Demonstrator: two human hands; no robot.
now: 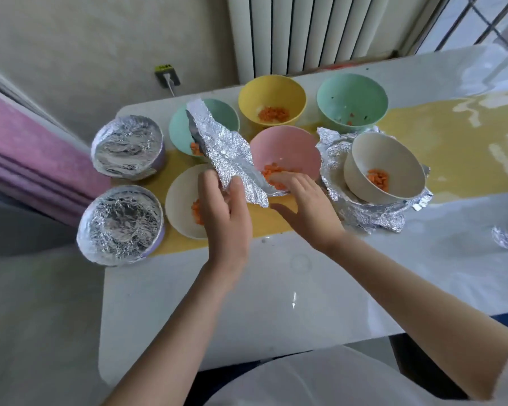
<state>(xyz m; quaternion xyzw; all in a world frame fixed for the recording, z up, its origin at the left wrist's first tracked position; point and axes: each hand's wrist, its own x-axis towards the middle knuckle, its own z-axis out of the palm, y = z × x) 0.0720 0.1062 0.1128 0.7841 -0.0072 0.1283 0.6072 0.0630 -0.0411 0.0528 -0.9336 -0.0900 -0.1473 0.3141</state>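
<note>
the left hand (226,212) pinches the near corner of a crinkled, shiny foil sheet (226,148), slanted over the smooth round pink bowl (288,148). the right hand (305,206), fingers nearly straight, touches its lower edge.

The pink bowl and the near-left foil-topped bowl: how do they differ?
The pink bowl is open, showing orange diced pieces; the foil-topped bowl is sealed, contents hidden. The pink bowl has a loose foil sheet at its rim, pinched by the left hand; the foil-topped bowl is untouched. Both stand upright.
</note>
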